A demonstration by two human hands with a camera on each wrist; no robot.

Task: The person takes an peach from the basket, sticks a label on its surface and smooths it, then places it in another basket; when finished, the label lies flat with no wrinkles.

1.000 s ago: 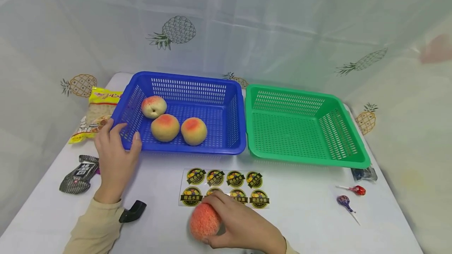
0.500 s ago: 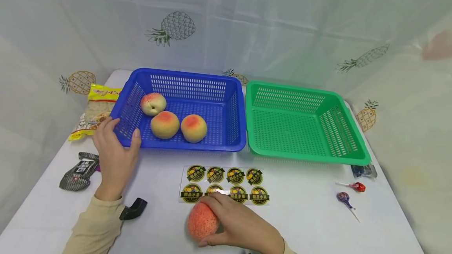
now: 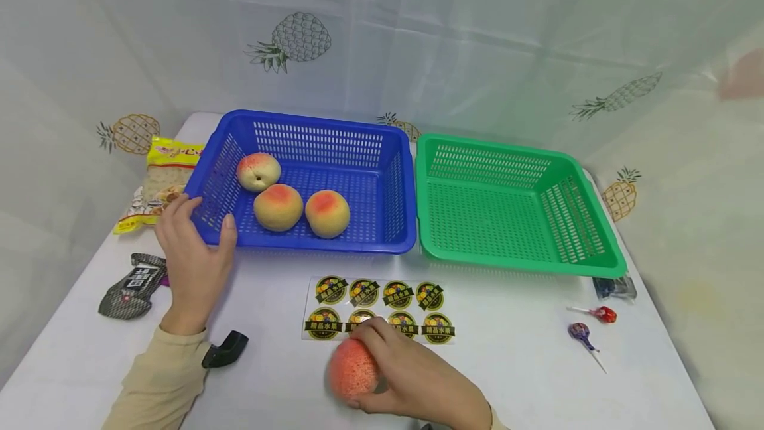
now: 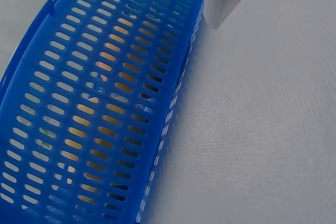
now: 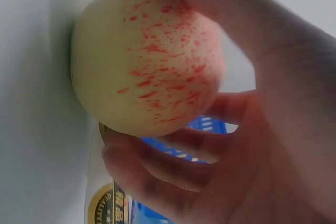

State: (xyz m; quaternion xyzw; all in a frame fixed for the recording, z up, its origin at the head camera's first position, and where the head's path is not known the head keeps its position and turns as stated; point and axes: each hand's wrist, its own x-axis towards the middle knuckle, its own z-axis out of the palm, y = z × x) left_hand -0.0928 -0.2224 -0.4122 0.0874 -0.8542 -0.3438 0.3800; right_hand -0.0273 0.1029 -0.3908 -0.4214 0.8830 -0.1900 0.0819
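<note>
My right hand (image 3: 412,373) holds a reddish peach (image 3: 353,369) low over the table's front, just before a sheet of round fruit stickers (image 3: 330,289). In the right wrist view the peach's pale side with red flecks (image 5: 144,59) shows, the thumb at its top and the fingers along its far side. At the front left corner of the blue basket (image 3: 334,245) my left hand (image 3: 193,264) rests its fingers and thumb at the rim. Three peaches (image 3: 327,214) lie in that basket. The left wrist view shows its slotted wall (image 4: 100,98) but no fingers.
A green basket (image 3: 522,266) stands right of the blue one. Two lollipops (image 3: 604,314) and a dark packet (image 3: 621,288) lie at the right. On the left are a yellow snack bag (image 3: 164,181) and a grey patterned packet (image 3: 128,290). A curtain (image 3: 477,38) closes the back.
The right hand shifts the peach slightly left, then back to the right. The left hand stays at the basket corner, and the head view tips down a little.
</note>
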